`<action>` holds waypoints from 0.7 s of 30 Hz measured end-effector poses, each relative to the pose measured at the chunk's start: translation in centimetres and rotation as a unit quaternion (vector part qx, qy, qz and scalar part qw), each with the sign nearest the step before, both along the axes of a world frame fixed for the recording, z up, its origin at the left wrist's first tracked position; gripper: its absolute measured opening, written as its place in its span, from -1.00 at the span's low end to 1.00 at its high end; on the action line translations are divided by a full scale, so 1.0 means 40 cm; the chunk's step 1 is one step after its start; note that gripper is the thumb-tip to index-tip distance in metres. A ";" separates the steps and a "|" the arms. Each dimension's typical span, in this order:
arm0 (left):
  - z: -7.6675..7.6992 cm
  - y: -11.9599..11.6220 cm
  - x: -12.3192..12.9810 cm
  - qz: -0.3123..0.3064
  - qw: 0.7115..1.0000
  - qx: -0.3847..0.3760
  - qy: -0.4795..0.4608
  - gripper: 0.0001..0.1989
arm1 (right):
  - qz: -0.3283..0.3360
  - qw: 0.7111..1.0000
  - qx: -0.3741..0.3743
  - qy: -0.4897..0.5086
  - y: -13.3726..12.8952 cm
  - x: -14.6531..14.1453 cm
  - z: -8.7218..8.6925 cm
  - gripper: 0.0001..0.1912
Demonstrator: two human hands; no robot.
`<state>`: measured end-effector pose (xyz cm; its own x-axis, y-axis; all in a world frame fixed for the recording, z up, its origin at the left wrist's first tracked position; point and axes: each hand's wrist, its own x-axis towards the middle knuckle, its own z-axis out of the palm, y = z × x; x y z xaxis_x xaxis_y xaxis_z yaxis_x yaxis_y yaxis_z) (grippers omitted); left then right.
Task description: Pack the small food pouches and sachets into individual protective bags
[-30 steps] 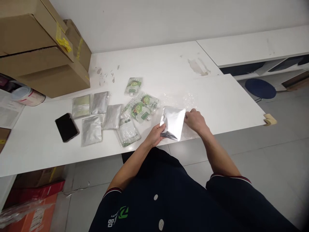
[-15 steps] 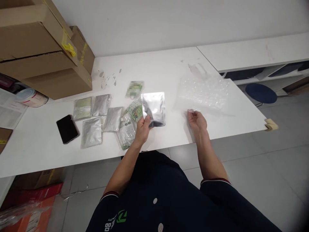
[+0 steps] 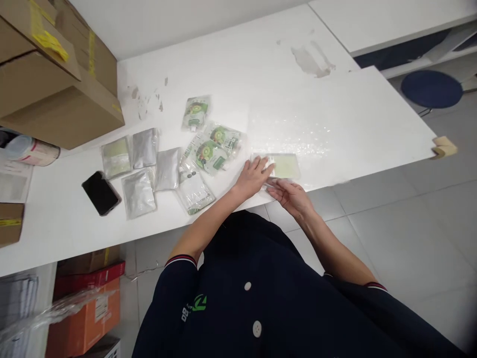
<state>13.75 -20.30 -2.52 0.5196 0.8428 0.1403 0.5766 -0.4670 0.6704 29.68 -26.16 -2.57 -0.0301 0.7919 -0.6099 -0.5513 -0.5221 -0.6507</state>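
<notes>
A flat pouch (image 3: 286, 166) with a pale green face and a white label lies near the table's front edge, on a clear plastic sheet (image 3: 294, 132) that glints in spots. My left hand (image 3: 252, 176) rests on the pouch's left part, fingers spread. Just below it, my right hand (image 3: 291, 195) pinches the sheet's near edge at the table edge; its fingertips are partly hidden. Left of my hands are printed green pouches (image 3: 209, 155) in clear wrap and several silver pouches (image 3: 138, 193), plus a pale green one (image 3: 116, 156).
A black phone (image 3: 100, 193) lies on the white table (image 3: 223, 59) at left. Cardboard boxes (image 3: 63, 114) and a tub (image 3: 32, 150) stand behind it. A blue stool (image 3: 431, 88) is at right. A tan block (image 3: 443, 147) sits on the table's right corner.
The pouch from my left hand now lies on the clear sheet, pale green side up, under that hand. My right hand has come left and nearer it. The view has shifted.
</notes>
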 end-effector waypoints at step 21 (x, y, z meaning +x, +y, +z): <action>-0.005 -0.098 -0.125 0.001 0.976 -0.092 -0.198 -0.70 | 0.190 0.982 0.007 -0.014 -0.060 0.077 0.069 -0.76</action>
